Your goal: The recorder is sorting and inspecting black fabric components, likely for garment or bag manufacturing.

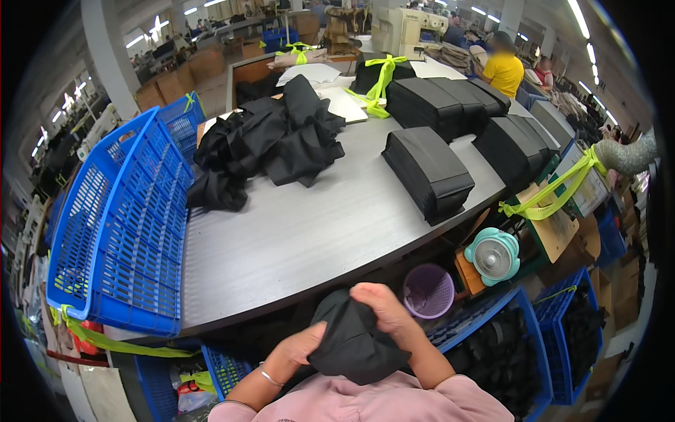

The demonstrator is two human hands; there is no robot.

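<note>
A piece of black cloth (355, 341) is held up close to my chest, below the table's near edge. My left hand (307, 342) grips its left side, the fingers mostly hidden behind the fabric. At its upper right edge my right hand (382, 305) is closed on it, thumb on the near face. Beyond them, a loose heap of black cloth pieces (274, 137) lies crumpled on the grey table (281, 235). To the right of the heap stands a neat stack of folded black cloth (429, 169).
Several more black stacks (450, 102) fill the table's right side. A blue crate (116, 232) stands on its left end. Below on the right are a purple basket (429, 290), a turquoise fan (492, 254) and blue crates (538, 359). A person in yellow (503, 72) sits farther back.
</note>
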